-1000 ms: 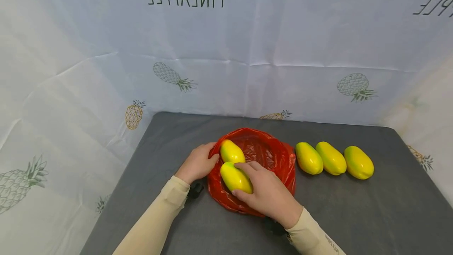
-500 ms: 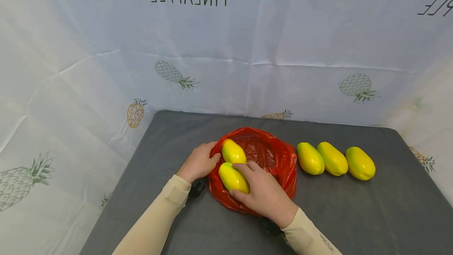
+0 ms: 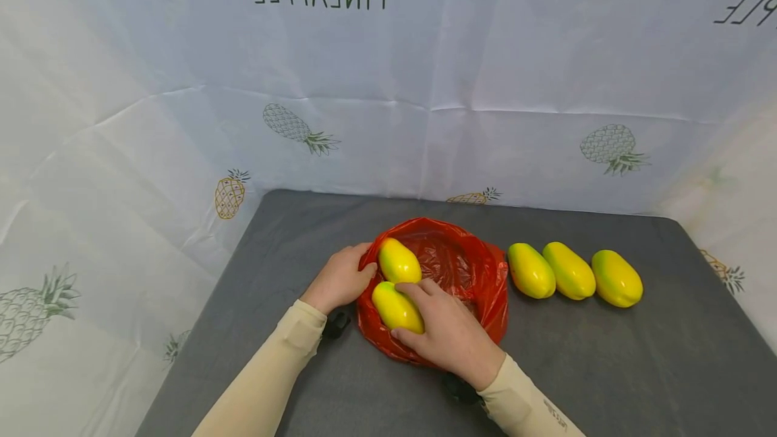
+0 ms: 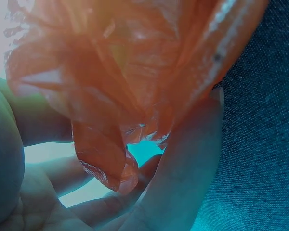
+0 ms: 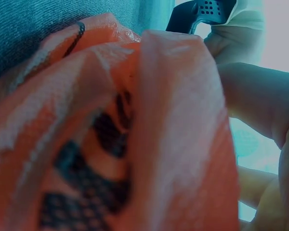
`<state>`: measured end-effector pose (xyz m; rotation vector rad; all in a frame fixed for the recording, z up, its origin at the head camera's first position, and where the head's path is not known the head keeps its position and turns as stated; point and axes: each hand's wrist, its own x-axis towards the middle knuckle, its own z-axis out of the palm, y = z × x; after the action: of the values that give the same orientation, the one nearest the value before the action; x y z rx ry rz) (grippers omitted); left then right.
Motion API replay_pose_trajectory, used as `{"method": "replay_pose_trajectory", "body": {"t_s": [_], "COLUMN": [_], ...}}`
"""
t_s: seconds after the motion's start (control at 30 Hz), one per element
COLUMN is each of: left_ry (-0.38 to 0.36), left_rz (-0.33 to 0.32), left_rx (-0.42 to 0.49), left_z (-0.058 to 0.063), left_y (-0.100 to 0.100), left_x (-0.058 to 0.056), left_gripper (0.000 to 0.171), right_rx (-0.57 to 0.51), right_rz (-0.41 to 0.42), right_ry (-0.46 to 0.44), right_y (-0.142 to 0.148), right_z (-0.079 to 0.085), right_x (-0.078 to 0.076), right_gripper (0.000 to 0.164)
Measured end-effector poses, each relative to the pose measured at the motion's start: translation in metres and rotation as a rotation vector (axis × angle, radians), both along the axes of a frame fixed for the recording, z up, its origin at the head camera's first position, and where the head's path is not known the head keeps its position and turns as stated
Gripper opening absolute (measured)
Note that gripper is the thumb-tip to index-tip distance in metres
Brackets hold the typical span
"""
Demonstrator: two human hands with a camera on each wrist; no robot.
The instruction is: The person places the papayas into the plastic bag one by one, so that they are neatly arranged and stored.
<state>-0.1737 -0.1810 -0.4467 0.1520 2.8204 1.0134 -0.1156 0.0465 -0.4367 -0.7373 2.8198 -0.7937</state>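
A red plastic bag (image 3: pixel 443 258) sits wide open on the grey table. My left hand (image 3: pixel 340 280) holds its left rim between thumb and fingers; in the left wrist view the crumpled film of the bag (image 4: pixel 130 72) hangs between the fingers. Inside the bag, one yellow mango (image 3: pixel 398 261) lies against the left wall. A second mango (image 3: pixel 397 309), green at its tip, is just in front of it. My right hand (image 3: pixel 455 332) reaches over the bag's near rim and grips this second mango, its palm side hidden. Dark print marks the bag's side in the right wrist view.
To the right of the bag, three more mangoes lie in a row on the table: the nearest mango (image 3: pixel 531 272), a middle mango (image 3: pixel 569 272) and a far right mango (image 3: pixel 616 279). A white curtain (image 3: pixel 425 86) with pineapple prints hangs behind the table.
My right hand and the mango in it have shifted slightly left inside the bag. The left hand keeps its place on the rim.
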Motion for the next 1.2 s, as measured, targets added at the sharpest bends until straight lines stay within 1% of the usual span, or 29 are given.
{"method": "replay_pose_trajectory", "body": {"t_s": [0.43, 0.87, 1.2], "left_ry": [0.016, 0.011, 0.01], "left_rz": [-0.013, -0.012, 0.0], "left_rx": [-0.007, -0.003, -0.006], "left_z": [-0.0005, 0.0007, -0.002], "left_y": [0.0031, 0.006, 0.0017], "left_x": [-0.0013, -0.0017, 0.0005], "left_gripper": [0.048, 0.048, 0.047], "right_rx": [0.007, 0.003, 0.011], "right_rz": [-0.001, 0.005, 0.024], "right_ry": [-0.019, -0.03, -0.025], "right_y": [0.0016, 0.0042, 0.0032], "right_z": [-0.0017, -0.003, -0.0023], "right_x": [-0.0002, -0.0009, -0.0011], "right_gripper": [0.07, 0.07, 0.069]}}
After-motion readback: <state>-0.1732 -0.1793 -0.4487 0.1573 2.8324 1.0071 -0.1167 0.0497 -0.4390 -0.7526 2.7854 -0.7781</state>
